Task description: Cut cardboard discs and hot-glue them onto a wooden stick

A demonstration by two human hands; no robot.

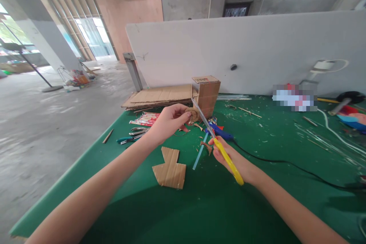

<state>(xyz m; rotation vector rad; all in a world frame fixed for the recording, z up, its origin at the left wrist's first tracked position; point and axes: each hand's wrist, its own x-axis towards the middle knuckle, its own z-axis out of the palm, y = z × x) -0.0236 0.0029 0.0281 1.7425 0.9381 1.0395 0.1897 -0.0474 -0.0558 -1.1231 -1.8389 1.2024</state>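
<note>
My left hand (171,120) pinches a small round piece of cardboard (192,114) above the green table. In my right hand (228,156) is a pair of scissors (213,135) with yellow handles, its blades pointing up and away beside the round piece. Whether the blades touch the cardboard I cannot tell. Below my left hand lies a cut cardboard shape (170,169), narrow in the middle. Just behind the scissors rests a blue glue gun (221,132) with a pale glue stick (201,151) sticking out toward me.
A cardboard box (208,97) stands behind my hands, with stacked cardboard sheets (162,97) to its left. Red-and-white packets (144,119) and pliers (133,137) lie at left. A black cord (274,160) crosses the green table (214,213) rightward. A white panel (246,53) bounds the back.
</note>
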